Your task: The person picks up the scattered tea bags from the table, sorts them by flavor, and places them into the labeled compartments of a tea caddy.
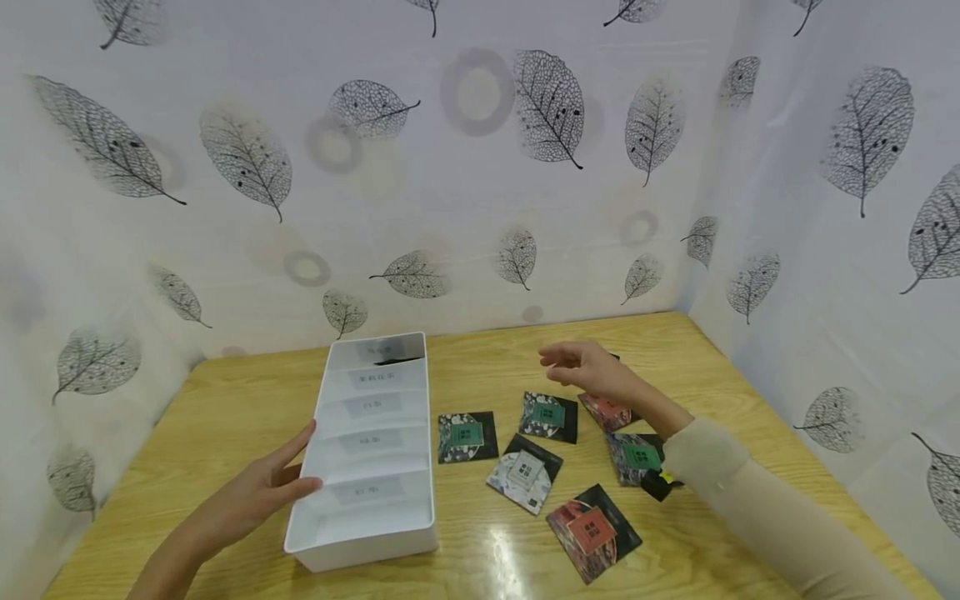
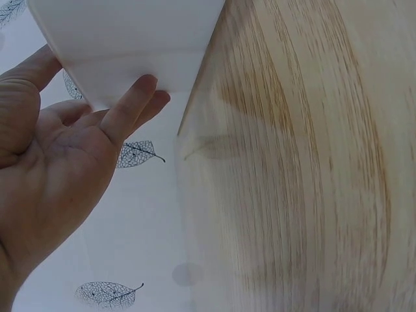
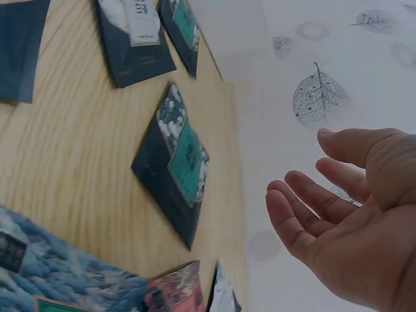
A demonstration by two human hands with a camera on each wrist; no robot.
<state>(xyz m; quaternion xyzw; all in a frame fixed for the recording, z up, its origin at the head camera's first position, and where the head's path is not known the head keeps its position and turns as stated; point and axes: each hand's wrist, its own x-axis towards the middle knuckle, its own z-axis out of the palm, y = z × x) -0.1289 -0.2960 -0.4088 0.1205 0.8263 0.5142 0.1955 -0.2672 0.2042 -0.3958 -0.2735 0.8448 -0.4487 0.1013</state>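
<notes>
Towards the left of the worktop (image 1: 247, 392) stands the white box (image 1: 390, 546), its length running away from me and its five labelled compartments facing up, which, I judge, lets me see into each one; my left hand (image 1: 251, 500) pinches the box's left wall, thumb over the rim and fingers against the outside, most likely to keep it from sliding; my right hand (image 1: 600, 372) hangs in the air beyond most of the packets, fingers loosely bent, thumb apart from them, holding nothing; the two hands are well apart; just right of the box lies a green-labelled packet (image 1: 463, 437), with a white-labelled packet (image 1: 523, 473) beside it and a red-labelled packet (image 1: 592, 533) nearest me; these three lie flat, labels up and separate, probably so that each can be told apart; in the farthest compartment shows a dark item (image 1: 399, 362), too little of it visible to name.
</notes>
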